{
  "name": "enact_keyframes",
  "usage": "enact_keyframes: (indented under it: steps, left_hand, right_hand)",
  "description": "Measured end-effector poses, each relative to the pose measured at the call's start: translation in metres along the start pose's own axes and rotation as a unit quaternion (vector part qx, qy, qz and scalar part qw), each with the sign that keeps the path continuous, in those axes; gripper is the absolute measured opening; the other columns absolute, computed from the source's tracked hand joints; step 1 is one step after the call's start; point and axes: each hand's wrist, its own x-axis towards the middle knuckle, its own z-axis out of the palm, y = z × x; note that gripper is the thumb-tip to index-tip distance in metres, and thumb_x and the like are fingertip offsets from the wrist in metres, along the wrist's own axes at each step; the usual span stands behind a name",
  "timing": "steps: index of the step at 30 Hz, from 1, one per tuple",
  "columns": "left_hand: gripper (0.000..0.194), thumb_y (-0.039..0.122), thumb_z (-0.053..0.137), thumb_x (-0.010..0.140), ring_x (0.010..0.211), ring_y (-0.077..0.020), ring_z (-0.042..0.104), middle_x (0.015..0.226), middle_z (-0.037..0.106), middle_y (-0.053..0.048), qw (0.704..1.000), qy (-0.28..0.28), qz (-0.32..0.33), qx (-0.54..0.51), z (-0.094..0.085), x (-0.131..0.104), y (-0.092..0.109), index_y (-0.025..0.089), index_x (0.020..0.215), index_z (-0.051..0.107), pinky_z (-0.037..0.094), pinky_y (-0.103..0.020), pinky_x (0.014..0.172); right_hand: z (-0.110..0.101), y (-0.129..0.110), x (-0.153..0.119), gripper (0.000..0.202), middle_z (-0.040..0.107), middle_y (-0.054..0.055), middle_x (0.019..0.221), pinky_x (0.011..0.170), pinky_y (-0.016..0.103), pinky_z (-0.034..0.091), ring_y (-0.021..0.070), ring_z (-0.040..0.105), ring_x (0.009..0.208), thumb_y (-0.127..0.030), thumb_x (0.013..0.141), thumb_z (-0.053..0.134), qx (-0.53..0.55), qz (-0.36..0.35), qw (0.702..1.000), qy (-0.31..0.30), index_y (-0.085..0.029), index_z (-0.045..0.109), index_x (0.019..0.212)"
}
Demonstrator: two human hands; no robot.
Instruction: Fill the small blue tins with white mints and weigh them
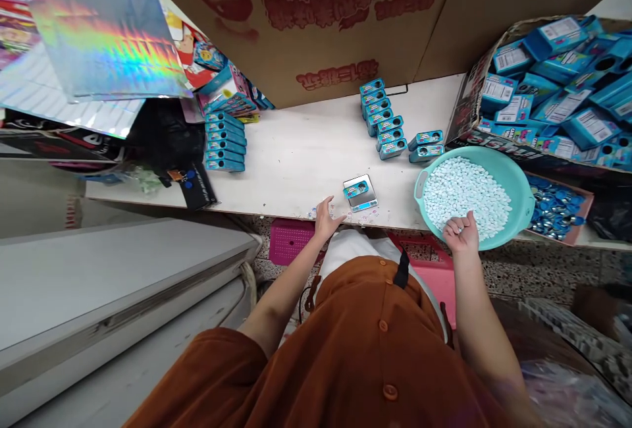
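In the head view, the left hand is open at the edge of the bench, just left of one small scale carrying one blue tin, while the right hand is curled closed over the near side of one turquoise bowl of white pellets, though whether it holds any cannot be told. Beyond the scale stand a row of seven tins and a pair, with six more farther left.

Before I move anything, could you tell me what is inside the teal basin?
The teal basin holds white pellets; the right hand covers some near its edge, and anything beneath their top layer is hidden.
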Motion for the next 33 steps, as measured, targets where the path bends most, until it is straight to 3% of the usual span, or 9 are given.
enact_keyframes:
  steps: [9, 18, 23, 27, 30, 33]
  left_hand:
    - [0.067, 0.030, 0.072, 0.068, 0.119, -0.0265, 0.043, 0.124, 0.050, -0.009, 1.000, -0.002, -0.008, 0.025, -0.001, -0.019, -0.005, 0.022, 0.126, 0.039, 0.037, -0.042, 0.099]
    - [0.066, 0.031, 0.072, 0.069, 0.118, -0.0267, 0.045, 0.123, 0.050, -0.010, 1.000, 0.009, -0.001, 0.029, 0.001, -0.013, -0.002, 0.022, 0.126, 0.039, 0.038, -0.043, 0.099]
    - [0.067, 0.032, 0.072, 0.070, 0.119, -0.0266, 0.043, 0.125, 0.049, -0.011, 0.999, 0.018, 0.034, 0.018, 0.007, 0.013, 0.019, 0.023, 0.127, 0.038, 0.040, -0.042, 0.097]
    - [0.064, 0.033, 0.071, 0.071, 0.118, -0.0258, 0.044, 0.122, 0.051, -0.010, 0.996, 0.042, 0.076, 0.012, 0.007, 0.032, 0.038, 0.022, 0.125, 0.040, 0.039, -0.041, 0.099]
    - [0.057, 0.034, 0.068, 0.074, 0.117, -0.0257, 0.045, 0.122, 0.052, -0.011, 0.991, 0.071, 0.113, 0.014, 0.001, 0.030, 0.057, 0.021, 0.123, 0.042, 0.038, -0.043, 0.100]
    - [0.048, 0.036, 0.064, 0.078, 0.115, -0.0251, 0.047, 0.119, 0.054, -0.011, 0.982, 0.099, 0.163, 0.005, -0.003, 0.014, 0.088, 0.020, 0.119, 0.046, 0.037, -0.044, 0.100]
  right_hand:
    - [-0.004, 0.000, 0.002, 0.051, 0.031, -0.007, 0.042, 0.031, 0.020, 0.023, 0.0049, 0.029, 0.033, -0.043, 0.087, 0.051, 0.018, 0.017, 0.999, -0.021, -0.021, 0.024, 0.049]
    - [-0.008, -0.004, 0.002, 0.049, 0.031, -0.007, 0.043, 0.031, 0.021, 0.022, 0.0055, 0.029, 0.034, -0.041, 0.088, 0.049, 0.052, 0.022, 0.998, -0.020, -0.021, 0.024, 0.051]
    - [0.003, -0.003, -0.006, 0.040, 0.030, -0.007, 0.047, 0.032, 0.019, 0.023, 0.0053, 0.028, 0.036, -0.034, 0.089, 0.047, 0.053, 0.041, 0.997, -0.028, -0.021, 0.030, 0.055]
    - [0.031, 0.002, -0.016, 0.017, 0.036, -0.006, 0.057, 0.036, 0.016, 0.031, 0.0055, 0.034, 0.043, -0.021, 0.082, 0.048, 0.030, 0.079, 0.990, -0.112, -0.020, 0.041, 0.066]
    - [0.053, 0.006, -0.022, 0.007, 0.037, -0.004, 0.063, 0.039, 0.016, 0.035, 0.0060, 0.036, 0.047, -0.016, 0.076, 0.048, 0.026, 0.082, 0.981, -0.171, -0.020, 0.044, 0.071]
    - [0.071, 0.009, -0.028, 0.006, 0.034, -0.005, 0.064, 0.040, 0.014, 0.034, 0.0053, 0.032, 0.047, -0.013, 0.076, 0.048, 0.005, 0.088, 0.975, -0.204, -0.020, 0.047, 0.075]
